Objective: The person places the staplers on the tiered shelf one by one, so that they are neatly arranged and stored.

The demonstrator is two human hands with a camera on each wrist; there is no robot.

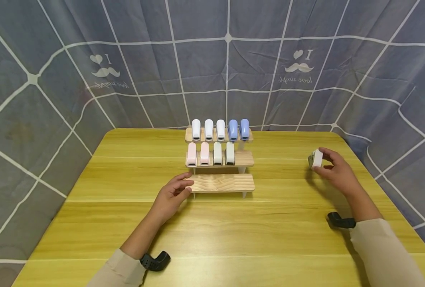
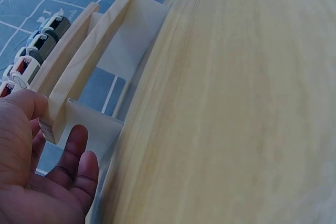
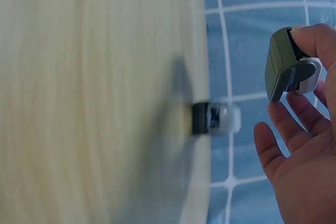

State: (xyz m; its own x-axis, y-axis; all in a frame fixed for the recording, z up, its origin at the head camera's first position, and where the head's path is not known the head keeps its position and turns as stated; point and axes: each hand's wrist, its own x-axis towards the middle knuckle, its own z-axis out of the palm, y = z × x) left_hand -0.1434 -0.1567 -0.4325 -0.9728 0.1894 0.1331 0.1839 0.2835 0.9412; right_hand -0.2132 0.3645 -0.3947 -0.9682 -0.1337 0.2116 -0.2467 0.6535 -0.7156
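In the right wrist view my right hand pinches a small grey-green and white stapler above the table, with the other fingers loosely bent below it. A second small stapler, dark and pale, stands on the table behind it; the head view does not separate the two clearly. My left hand touches the left end of the lowest wooden shelf, its fingers relaxed around that end. Above it, the middle shelf carries pink staplers and pale green staplers.
White staplers and blue staplers stand on the top shelf. The three-tier stand sits at the back middle of the wooden table. A grey checked curtain hangs behind and along both sides.
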